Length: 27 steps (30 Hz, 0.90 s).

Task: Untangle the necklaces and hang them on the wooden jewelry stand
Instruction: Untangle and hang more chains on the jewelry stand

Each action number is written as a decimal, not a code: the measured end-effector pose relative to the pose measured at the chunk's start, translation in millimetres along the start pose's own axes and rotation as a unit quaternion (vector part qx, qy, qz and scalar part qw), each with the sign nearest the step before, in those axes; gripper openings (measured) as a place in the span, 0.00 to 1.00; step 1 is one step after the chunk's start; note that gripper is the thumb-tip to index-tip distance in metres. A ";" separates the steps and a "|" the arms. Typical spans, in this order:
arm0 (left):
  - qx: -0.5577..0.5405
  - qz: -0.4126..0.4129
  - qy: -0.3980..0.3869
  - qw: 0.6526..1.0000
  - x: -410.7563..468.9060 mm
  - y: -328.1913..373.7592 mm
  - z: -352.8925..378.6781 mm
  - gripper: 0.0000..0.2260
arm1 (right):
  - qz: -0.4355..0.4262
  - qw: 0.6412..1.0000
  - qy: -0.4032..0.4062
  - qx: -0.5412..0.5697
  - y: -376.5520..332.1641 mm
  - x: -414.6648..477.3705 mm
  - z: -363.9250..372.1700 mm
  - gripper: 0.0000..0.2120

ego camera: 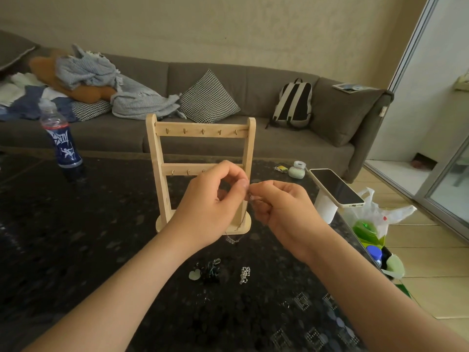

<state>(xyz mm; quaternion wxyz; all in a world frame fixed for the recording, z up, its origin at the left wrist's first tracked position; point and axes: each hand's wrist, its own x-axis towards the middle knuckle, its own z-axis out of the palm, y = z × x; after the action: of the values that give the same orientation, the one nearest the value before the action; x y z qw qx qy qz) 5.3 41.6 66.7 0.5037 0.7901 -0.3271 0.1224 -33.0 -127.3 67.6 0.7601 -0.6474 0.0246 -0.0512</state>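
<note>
Both hands are raised over the desk [76,224], meeting just in front of the wooden jewelry stand [200,133], level with its lower rail.

Left hand [210,207]: your fingers [236,174] are curled, with forefinger and thumb closed tip to tip in a pinch on the top of a thin chain [245,212]. The remaining fingers are folded toward the palm.

Right hand [284,212]: your fingers [261,190] are also curled in, thumb and forefinger pinching the same chain right beside the left pinch. The two sets of fingertips are almost touching. The exact link each pinch holds is too small to tell.

The thin chain hangs down from the pinches, in front of the stand's right post and across its base. Its lower end gathers in a small cluster on the desk just in front of the base.

Two further pieces lie on the desk nearer to you, between your forearms: a dark-corded necklace [206,271] bunched up with a pale green heart pendant at its left, and a silver chain [245,275] in a small heap just to its right. The two are apart from one another.

A bottle [62,141] stands at the far left of the desk, and a phone [337,188] is at the right edge.
</note>
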 end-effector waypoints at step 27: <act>0.008 -0.158 -0.070 0.985 0.4 -4.9 -18.4 0.05 | -0.130 0.954 0.065 -0.261 0.1 -8.3 1.1 0.03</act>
<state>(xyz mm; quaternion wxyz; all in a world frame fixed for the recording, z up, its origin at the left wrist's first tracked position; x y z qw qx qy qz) 11.3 59.0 71.9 0.4864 0.8422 -0.2322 -0.0119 -41.1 -125.3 67.4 0.5478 -0.8163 0.0020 -0.1834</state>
